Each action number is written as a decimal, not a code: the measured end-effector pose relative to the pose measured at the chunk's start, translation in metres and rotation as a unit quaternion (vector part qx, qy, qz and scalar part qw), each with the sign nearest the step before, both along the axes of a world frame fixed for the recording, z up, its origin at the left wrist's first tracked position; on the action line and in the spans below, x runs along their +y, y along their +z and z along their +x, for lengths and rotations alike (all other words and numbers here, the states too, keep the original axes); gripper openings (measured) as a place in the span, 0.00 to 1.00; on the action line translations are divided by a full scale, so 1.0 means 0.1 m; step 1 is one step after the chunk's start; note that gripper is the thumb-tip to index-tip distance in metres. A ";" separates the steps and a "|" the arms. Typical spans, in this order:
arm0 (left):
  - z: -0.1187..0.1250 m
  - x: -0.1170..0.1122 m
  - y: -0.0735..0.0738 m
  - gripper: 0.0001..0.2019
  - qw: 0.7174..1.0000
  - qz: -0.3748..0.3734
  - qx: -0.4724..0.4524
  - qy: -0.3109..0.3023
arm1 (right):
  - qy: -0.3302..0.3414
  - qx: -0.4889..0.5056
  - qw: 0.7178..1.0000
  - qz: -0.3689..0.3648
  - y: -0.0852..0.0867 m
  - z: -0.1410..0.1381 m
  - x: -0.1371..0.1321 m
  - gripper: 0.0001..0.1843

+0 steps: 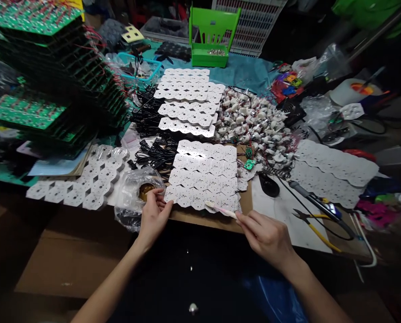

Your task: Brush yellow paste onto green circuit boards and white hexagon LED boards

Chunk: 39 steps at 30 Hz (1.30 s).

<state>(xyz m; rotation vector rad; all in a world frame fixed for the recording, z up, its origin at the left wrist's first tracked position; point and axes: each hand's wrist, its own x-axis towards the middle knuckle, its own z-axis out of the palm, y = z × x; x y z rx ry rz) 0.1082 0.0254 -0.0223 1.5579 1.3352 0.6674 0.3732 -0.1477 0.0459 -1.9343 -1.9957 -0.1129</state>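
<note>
A white circuit board panel [203, 177] with scalloped edges lies in front of me, made up of several rows of small boards. My left hand [155, 208] is at its near left corner, fingers curled and the thumb against the edge. In my right hand [266, 233] is a toothbrush [225, 211] with a white and pink handle, pinched near its end. Its head rests on or just over the panel's nearest row; bristle contact cannot be made out. Close to my left hand lies a clear plastic bag [129, 193] around a roll of amber tape [147, 190].
Behind the panel are stacked white panels [183, 85], black cables [156, 154] and a heap of small white parts [250, 116]. Green circuit boards [45, 110] tower at left. To the right lie a soldering iron [313, 202], yellow-handled cutters [321, 231] and more white panels [331, 170].
</note>
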 end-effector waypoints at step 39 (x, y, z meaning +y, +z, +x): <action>-0.01 0.03 -0.06 0.27 1.000 -0.002 -0.007 -0.005 | -0.058 -0.009 0.998 0.030 -0.04 0.13 0.28 0.12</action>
